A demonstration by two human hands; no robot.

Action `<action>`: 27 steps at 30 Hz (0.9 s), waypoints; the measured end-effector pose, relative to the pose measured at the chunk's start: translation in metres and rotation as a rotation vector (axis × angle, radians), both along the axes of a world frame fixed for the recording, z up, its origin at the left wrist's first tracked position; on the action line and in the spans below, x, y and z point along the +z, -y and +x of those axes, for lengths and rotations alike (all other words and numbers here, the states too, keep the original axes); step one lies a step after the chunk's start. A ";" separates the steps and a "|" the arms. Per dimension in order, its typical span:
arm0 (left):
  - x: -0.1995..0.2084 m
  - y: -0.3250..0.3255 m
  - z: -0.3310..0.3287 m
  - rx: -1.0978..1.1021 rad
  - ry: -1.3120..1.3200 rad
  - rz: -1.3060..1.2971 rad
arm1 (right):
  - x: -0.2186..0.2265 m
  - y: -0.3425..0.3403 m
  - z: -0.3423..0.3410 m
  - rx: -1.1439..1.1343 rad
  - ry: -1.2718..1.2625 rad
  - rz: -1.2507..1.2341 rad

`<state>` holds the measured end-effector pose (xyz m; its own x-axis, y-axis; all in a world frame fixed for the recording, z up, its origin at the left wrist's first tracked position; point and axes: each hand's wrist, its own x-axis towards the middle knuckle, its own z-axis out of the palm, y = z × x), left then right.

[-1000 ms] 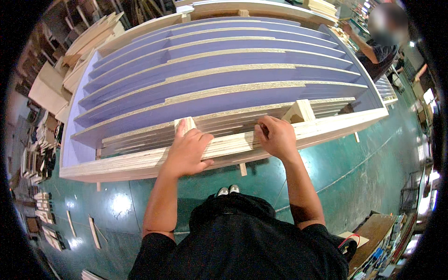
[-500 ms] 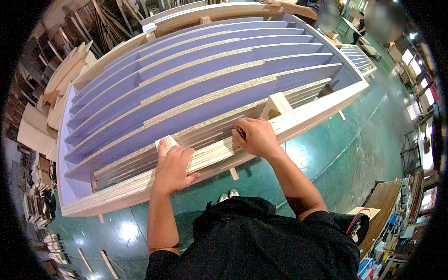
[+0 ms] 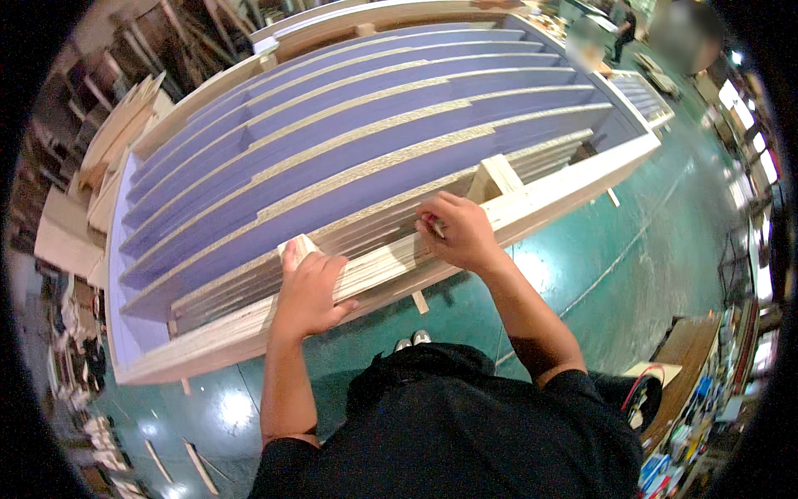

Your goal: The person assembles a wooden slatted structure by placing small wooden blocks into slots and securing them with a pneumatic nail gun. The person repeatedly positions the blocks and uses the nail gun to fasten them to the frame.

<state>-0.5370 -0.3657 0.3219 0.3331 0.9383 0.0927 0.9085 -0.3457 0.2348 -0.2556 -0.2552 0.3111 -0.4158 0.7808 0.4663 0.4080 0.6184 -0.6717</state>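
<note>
In front of me lies a large wooden frame, its near rail [image 3: 389,256] made of layered pale wood. Long lilac slats [image 3: 357,179] with raw chipboard edges run across its inside. My left hand [image 3: 309,287] bends over the near rail, its fingers on a pale wooden block [image 3: 301,244] set against the inner side and its thumb on the outer side. Above the same rail, farther right, my right hand [image 3: 459,231] is curled with the fingertips pinched; a small pale bit shows among them, too small to name. A second wooden block [image 3: 499,179] stands just beyond that hand.
Timber offcuts [image 3: 116,141] lean at the left. A bench with tools [image 3: 686,374] stands at the lower right, on the green floor [image 3: 615,266]. Loose wood strips [image 3: 199,467] lie at the lower left. Another person [image 3: 623,32] is at the far right.
My right hand has risen slightly off the rail, its fingers still curled. My left hand has stayed on the block. The co-worker's forearm at the far edge has gone from sight.
</note>
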 end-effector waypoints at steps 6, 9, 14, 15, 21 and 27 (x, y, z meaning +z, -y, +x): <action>-0.012 0.008 -0.005 0.010 -0.031 -0.041 | 0.152 0.131 0.039 -0.008 -0.585 0.704; -0.005 0.006 0.004 0.036 -0.020 -0.087 | 0.197 0.142 -0.007 0.642 -1.441 1.172; 0.002 0.005 0.000 0.057 -0.014 -0.078 | 0.118 0.138 0.013 0.951 -0.750 0.908; -0.004 0.008 -0.001 0.063 -0.018 -0.045 | 0.121 0.141 0.014 0.907 -0.799 0.847; 0.001 0.008 -0.003 0.052 -0.004 -0.070 | 0.162 0.172 0.006 0.622 -0.775 0.470; 0.000 0.007 0.002 0.027 -0.008 -0.059 | 0.170 0.174 0.022 0.544 -0.713 0.556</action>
<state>-0.5348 -0.3725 0.3222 0.3084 0.9506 0.0345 0.9192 -0.3072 0.2464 -0.2337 -0.4287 0.4809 -0.1339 0.1727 0.9758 -0.3943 0.8941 -0.2124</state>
